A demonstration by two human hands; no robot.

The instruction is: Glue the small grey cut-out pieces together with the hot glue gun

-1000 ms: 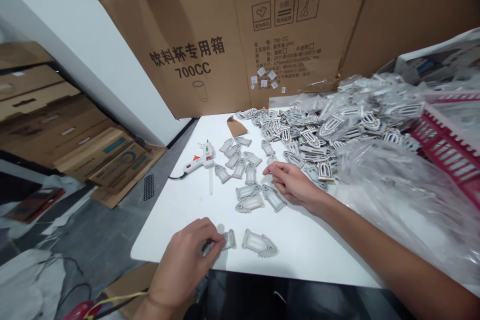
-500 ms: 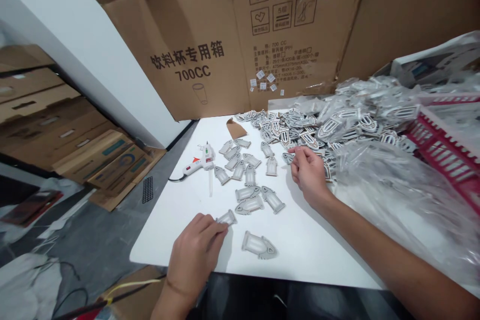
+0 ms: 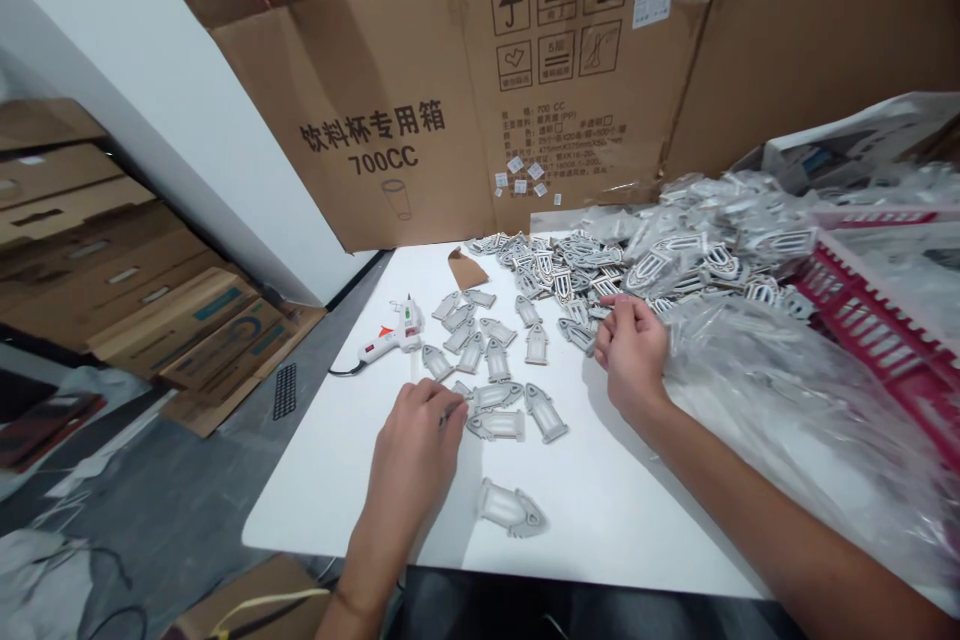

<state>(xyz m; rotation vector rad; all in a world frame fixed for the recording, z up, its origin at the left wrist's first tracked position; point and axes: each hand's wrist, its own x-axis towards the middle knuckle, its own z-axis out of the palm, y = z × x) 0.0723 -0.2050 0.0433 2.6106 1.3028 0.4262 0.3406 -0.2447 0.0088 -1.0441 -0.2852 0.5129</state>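
Observation:
My left hand (image 3: 416, 445) pinches a small grey window-shaped piece (image 3: 451, 410), mostly covered by the fingers, low over the white table. Right beside its fingertips lie flat grey arched pieces (image 3: 496, 425) with pale translucent centres. My right hand (image 3: 634, 348) is closed at the near edge of a pile of similar pieces (image 3: 574, 260); what its fingers grip is hidden. One arched piece (image 3: 576, 335) lies just left of those fingers. Nearest the front edge, a single arched piece (image 3: 513, 508) rests apart from the others.
A white glue gun (image 3: 394, 332) lies on the table's left side. Behind stands a large cardboard box (image 3: 405, 50), with a brown scrap (image 3: 467, 268) before it. Clear plastic bags (image 3: 757, 410) and a crimson basket (image 3: 862, 320) occupy the right side.
My left hand has moved forward with its piece, closer to the laid-out rows. My right hand has shifted slightly right at the pile, baring an arched piece on its left. The view tilted a little.

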